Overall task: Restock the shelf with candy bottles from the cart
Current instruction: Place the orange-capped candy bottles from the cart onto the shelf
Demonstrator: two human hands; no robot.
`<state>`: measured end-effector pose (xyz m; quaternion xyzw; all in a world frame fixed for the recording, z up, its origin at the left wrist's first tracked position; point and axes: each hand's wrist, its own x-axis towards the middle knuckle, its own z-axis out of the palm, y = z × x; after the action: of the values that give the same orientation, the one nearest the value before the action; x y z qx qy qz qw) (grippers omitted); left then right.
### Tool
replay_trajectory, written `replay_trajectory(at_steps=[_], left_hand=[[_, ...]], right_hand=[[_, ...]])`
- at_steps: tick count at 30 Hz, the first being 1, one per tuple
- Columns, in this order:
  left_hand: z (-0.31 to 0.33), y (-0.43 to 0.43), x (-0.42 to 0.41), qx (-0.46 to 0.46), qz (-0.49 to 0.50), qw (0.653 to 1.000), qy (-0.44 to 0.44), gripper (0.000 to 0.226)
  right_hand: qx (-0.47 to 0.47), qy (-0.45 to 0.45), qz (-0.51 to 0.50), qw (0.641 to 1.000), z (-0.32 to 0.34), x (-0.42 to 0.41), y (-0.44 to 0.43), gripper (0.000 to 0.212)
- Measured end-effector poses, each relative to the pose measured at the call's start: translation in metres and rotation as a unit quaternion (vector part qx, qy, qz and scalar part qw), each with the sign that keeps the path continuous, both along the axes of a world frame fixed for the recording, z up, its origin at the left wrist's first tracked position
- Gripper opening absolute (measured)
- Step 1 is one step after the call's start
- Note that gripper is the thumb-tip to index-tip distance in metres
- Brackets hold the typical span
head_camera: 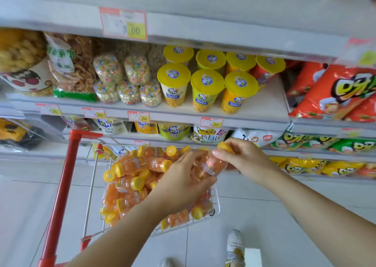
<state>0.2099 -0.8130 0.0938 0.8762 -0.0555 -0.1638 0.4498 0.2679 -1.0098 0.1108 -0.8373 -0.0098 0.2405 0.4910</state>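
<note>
Both hands meet over the red-handled wire cart (61, 185): my right hand (246, 158) pinches the neck of a clear plastic bottle of orange candy with a yellow cap (211, 166) and my left hand (181, 181) curls round its base, I think to steady it; the white shelf (264, 103) is well above

Candy bottles (130, 183) lie in the cart (217, 207) before the shelf (254, 112) (cups (205, 89) on it), hands (205, 171) above
</note>
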Motion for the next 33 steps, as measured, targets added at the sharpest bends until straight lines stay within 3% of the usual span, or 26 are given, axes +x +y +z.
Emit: replay_trajectory(at_steps=[5,9,13,15,18,21,26,33], left_hand=[[0.097,-0.04,0.03,-0.051,0.031,0.99,-0.127,0.058],[0.165,-0.08,0.059,-0.061,0.034,0.968,-0.239,0.062],[0.213,-0.118,0.102,-0.058,0.019,0.951,-0.304,0.061],[0.222,-0.135,0.128,-0.04,0.013,0.948,-0.314,0.059],[0.222,-0.153,0.168,0.003,0.015,0.954,-0.301,0.053],[0.208,-0.158,0.2,0.081,0.012,0.959,-0.272,0.044],[0.189,-0.152,0.225,0.155,0.035,0.962,-0.223,0.034],[0.186,-0.154,0.225,0.194,0.06,0.953,-0.227,0.03]], right_hand=[[0.023,-0.105,0.003,0.994,0.124,0.024,-0.033,0.054],[0.069,-0.186,-0.037,0.979,0.204,0.038,-0.069,0.055],[0.079,-0.263,-0.098,0.957,0.25,0.064,-0.103,0.028],[0.058,-0.282,-0.114,0.951,0.259,0.087,-0.12,0.023],[0.0,-0.312,-0.12,0.942,0.262,0.125,-0.138,0.035],[-0.113,-0.351,-0.109,0.923,0.263,0.158,-0.149,0.045],[-0.263,-0.353,-0.078,0.895,0.241,0.211,-0.161,0.039],[-0.317,-0.333,-0.09,0.883,0.218,0.249,-0.166,0.05]])
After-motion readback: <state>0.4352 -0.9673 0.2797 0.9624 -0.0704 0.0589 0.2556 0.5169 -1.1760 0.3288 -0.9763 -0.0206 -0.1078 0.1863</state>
